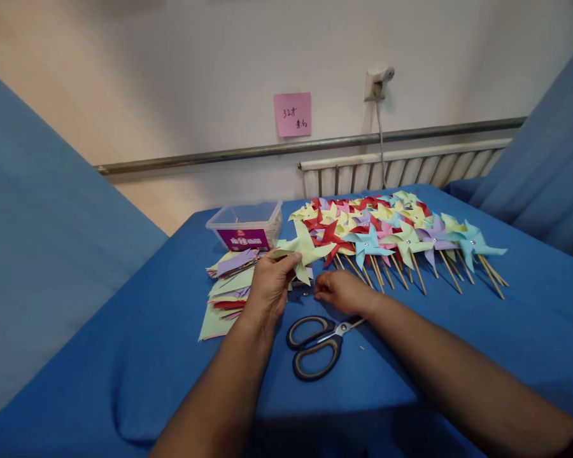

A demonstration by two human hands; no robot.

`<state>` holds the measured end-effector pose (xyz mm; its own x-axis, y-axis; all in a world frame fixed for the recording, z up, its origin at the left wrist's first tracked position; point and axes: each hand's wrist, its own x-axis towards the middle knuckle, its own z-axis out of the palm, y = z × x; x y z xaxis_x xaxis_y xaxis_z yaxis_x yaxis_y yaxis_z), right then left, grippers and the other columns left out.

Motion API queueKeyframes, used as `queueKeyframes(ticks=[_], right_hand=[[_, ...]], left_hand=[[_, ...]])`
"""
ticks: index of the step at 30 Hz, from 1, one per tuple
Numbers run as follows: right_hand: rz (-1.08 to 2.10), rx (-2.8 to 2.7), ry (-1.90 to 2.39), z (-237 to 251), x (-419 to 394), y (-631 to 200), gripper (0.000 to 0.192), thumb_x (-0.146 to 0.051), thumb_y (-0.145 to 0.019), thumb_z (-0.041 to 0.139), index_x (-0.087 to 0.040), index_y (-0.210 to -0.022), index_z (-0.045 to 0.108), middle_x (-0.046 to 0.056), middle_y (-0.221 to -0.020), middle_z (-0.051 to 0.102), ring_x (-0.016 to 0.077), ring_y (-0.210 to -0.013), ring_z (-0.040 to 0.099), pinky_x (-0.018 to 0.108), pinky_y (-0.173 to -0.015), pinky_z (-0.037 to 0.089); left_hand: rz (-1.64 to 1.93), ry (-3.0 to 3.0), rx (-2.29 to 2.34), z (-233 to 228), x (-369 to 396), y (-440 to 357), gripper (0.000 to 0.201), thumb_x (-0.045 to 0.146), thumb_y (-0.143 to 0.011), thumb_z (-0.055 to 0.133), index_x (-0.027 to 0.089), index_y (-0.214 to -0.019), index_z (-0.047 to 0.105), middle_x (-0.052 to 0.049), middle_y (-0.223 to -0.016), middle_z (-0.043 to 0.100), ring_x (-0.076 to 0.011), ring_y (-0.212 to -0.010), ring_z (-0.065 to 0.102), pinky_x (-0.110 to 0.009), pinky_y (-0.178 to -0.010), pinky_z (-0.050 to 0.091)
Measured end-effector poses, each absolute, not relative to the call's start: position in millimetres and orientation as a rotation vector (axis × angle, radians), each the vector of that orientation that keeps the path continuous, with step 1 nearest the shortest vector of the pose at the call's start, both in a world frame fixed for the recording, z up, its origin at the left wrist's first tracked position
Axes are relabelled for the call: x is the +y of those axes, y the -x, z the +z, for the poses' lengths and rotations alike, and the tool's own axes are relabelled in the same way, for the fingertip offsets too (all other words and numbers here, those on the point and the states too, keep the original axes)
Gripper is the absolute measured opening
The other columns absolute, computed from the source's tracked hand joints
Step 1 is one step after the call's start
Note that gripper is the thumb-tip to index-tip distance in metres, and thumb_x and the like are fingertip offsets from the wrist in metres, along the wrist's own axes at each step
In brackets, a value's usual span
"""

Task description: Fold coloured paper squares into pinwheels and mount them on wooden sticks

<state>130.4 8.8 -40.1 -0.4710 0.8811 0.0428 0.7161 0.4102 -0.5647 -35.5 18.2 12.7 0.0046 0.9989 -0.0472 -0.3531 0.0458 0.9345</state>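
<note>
My left hand (273, 277) is closed, thumb and fingers pinching one edge of a pale green paper pinwheel (305, 247). No stick shows on this pinwheel. Just right of it, my right hand (342, 289) rests low at the blue cloth with its fingers curled together; whatever they hold, if anything, is hidden. A tiny light-coloured piece (305, 294) lies on the cloth beside those fingertips. Scissors (318, 343) with dark handles lie below my right hand, their blades partly hidden under the wrist.
Many finished paper pinwheels (408, 242) on wooden sticks cover the back right of the table. Folded coloured paper stacks (226, 286) lie left, before a clear plastic box (245, 226). Behind are a radiator (405, 166) and a wall pipe (248, 151); blue curtains (38, 242) flank the table.
</note>
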Motion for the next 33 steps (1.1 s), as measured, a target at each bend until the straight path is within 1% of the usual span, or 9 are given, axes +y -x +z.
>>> queueKeyframes(ticks=[3, 8, 12, 18, 21, 24, 26, 28, 33], right_hand=[[0.689, -2.358, 1.404, -37, 6, -130, 0.008, -0.02, -0.086, 0.063, -0.02, -0.087, 0.071, 0.003, -0.084, 0.074, 0.0153, -0.077, 0.064, 0.023, -0.067, 0.04], [0.645, -2.381, 1.42, -32, -1, -128, 0.013, -0.027, -0.089, 0.06, -0.019, -0.089, 0.07, 0.005, -0.086, 0.074, 0.017, -0.077, 0.063, 0.026, -0.066, 0.038], [0.544, -2.366, 1.492, -32, -2, -123, 0.011, -0.023, -0.087, 0.057, -0.019, -0.09, 0.067, 0.007, -0.091, 0.074, 0.0196, -0.082, 0.065, 0.028, -0.067, 0.037], [0.488, -2.365, 1.58, -30, -3, -116, 0.017, -0.033, -0.089, 0.058, -0.019, -0.091, 0.067, 0.01, -0.094, 0.074, 0.0221, -0.083, 0.066, 0.03, -0.066, 0.036], [0.542, -2.326, 1.575, -30, -3, -119, 0.021, -0.038, -0.092, 0.057, -0.019, -0.091, 0.067, 0.009, -0.092, 0.074, 0.0207, -0.082, 0.065, 0.029, -0.065, 0.036], [0.628, -2.275, 1.531, -33, 2, -125, 0.017, -0.03, -0.093, 0.055, -0.019, -0.094, 0.068, 0.007, -0.09, 0.074, 0.0181, -0.08, 0.065, 0.026, -0.066, 0.038], [0.692, -2.257, 1.465, -37, 5, -129, 0.014, -0.02, -0.09, 0.056, -0.018, -0.097, 0.069, 0.005, -0.091, 0.074, 0.0167, -0.082, 0.065, 0.024, -0.069, 0.041], [0.739, -2.27, 1.366, -41, 8, -131, 0.017, -0.014, -0.086, 0.059, -0.019, -0.099, 0.07, 0.004, -0.093, 0.074, 0.0157, -0.083, 0.065, 0.023, -0.072, 0.043], [0.68, -2.382, 1.192, -45, 9, -128, 0.021, -0.013, -0.084, 0.061, -0.019, -0.101, 0.073, 0.005, -0.098, 0.073, 0.0158, -0.086, 0.064, 0.024, -0.077, 0.044]], left_hand=[[1.328, -0.902, 0.971, 13, 18, 35, 0.028, 0.02, -0.052, 0.085, 0.016, -0.076, 0.072, 0.001, -0.066, 0.067, -0.0132, -0.057, 0.059, -0.027, -0.059, 0.046], [1.316, -0.892, 0.964, 13, 18, 35, 0.029, 0.019, -0.052, 0.085, 0.015, -0.078, 0.073, 0.001, -0.067, 0.068, -0.0134, -0.058, 0.06, -0.027, -0.061, 0.047], [1.322, -0.901, 0.952, 12, 18, 36, 0.029, 0.018, -0.053, 0.085, 0.015, -0.079, 0.073, 0.0, -0.069, 0.068, -0.0133, -0.06, 0.06, -0.026, -0.063, 0.048], [1.321, -0.893, 0.944, 12, 18, 36, 0.029, 0.019, -0.053, 0.085, 0.014, -0.079, 0.073, -0.001, -0.07, 0.069, -0.014, -0.062, 0.061, -0.027, -0.065, 0.049], [1.324, -0.899, 0.94, 12, 18, 36, 0.029, 0.019, -0.053, 0.086, 0.014, -0.079, 0.073, 0.0, -0.069, 0.068, -0.0135, -0.061, 0.061, -0.026, -0.063, 0.049], [1.326, -0.899, 0.944, 12, 18, 36, 0.029, 0.02, -0.053, 0.086, 0.015, -0.078, 0.073, 0.0, -0.069, 0.068, -0.0136, -0.061, 0.061, -0.026, -0.061, 0.048], [1.329, -0.894, 0.943, 12, 18, 36, 0.029, 0.019, -0.052, 0.086, 0.015, -0.077, 0.072, -0.001, -0.071, 0.069, -0.0139, -0.062, 0.062, -0.026, -0.062, 0.048], [1.329, -0.894, 0.935, 13, 18, 36, 0.029, 0.019, -0.052, 0.086, 0.015, -0.078, 0.072, -0.001, -0.073, 0.07, -0.0143, -0.064, 0.063, -0.026, -0.064, 0.049], [1.337, -0.904, 0.927, 13, 18, 36, 0.028, 0.018, -0.052, 0.085, 0.015, -0.077, 0.073, 0.0, -0.069, 0.068, -0.0133, -0.062, 0.061, -0.027, -0.067, 0.05]])
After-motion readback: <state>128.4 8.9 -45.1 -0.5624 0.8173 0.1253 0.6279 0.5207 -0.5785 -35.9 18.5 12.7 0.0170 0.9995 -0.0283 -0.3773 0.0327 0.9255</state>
